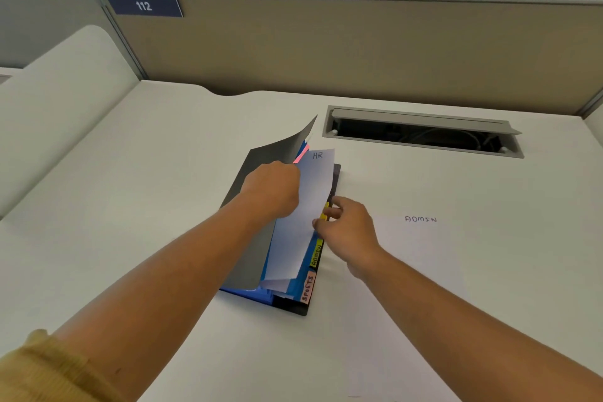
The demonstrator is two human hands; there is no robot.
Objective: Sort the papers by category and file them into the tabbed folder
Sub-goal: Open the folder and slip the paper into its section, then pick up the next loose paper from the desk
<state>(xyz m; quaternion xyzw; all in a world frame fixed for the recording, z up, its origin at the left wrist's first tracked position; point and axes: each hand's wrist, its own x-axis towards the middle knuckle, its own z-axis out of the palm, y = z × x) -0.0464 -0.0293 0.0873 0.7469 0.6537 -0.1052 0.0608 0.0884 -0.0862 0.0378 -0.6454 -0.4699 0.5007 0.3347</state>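
Yellow-sleeved left hand point(272, 189) grips the raised grey cover of the tabbed folder point(248, 238); right hand point(346, 232) seemingly pinches the HR sheet point(306, 206) inside.

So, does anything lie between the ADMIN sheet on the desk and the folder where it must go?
Nothing lies on the desk between the ADMIN sheet and the folder. Only the right hand reaches over that gap to the yellow tabs, and the HR sheet sits in the folder.

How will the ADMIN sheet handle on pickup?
Probably floppy: the ADMIN sheet is one thin page, like the HR sheet curving in the folder. Flat on the smooth desk, its edge is likely hard to catch; it may slide.
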